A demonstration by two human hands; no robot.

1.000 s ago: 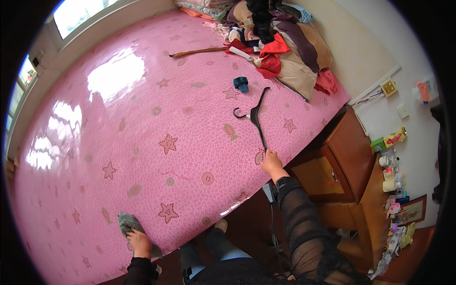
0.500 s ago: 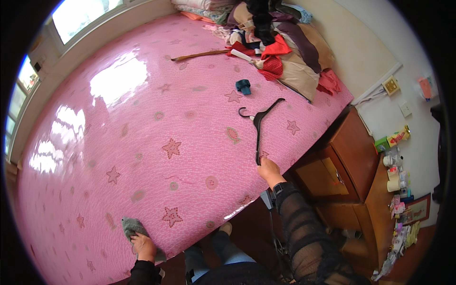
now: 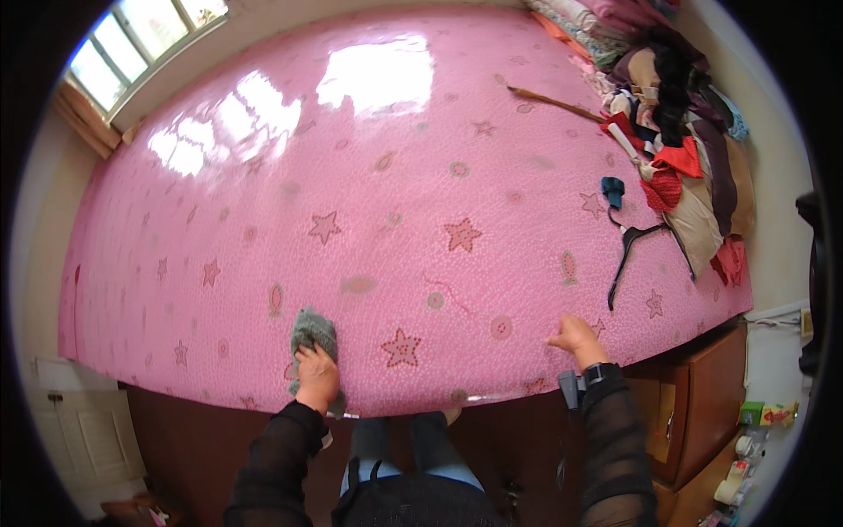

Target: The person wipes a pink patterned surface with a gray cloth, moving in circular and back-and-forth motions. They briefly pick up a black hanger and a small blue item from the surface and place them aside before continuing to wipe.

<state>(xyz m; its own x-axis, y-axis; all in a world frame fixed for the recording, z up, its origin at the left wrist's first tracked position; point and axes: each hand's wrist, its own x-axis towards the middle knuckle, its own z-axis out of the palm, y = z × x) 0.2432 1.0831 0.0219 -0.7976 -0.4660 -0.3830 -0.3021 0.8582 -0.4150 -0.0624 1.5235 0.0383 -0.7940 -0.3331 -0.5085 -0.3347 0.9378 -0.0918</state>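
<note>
My left hand point(image 3: 317, 376) presses a bunched grey-green cloth point(image 3: 313, 328) onto the pink patterned sheet point(image 3: 378, 307) near the front edge. Its fingers are bent over the cloth, which sticks out ahead of them and below the palm. My right hand point(image 3: 577, 342) is over the sheet's front right part, thumb and fingers slightly apart, with nothing seen in it. A black clothes hanger point(image 3: 628, 241) lies just beyond that hand, apart from it. Touching or close to the hanger's hook is a small rolled dark teal cloth point(image 3: 613, 191).
Clothes point(image 3: 683, 158) are heaped at the right, beside folded bedding point(image 3: 597, 26). A long brown stick point(image 3: 553, 101) reaches from the heap. A wooden cabinet point(image 3: 707, 400) adjoins the bed's front right, with small items point(image 3: 746, 443) on top. Below the front edge is dark floor point(image 3: 202, 439).
My right hand has let go of the hanger, which now lies nearer the clothes and teal cloth. My left hand has moved forward with the grey-green cloth. The view has swung left.
</note>
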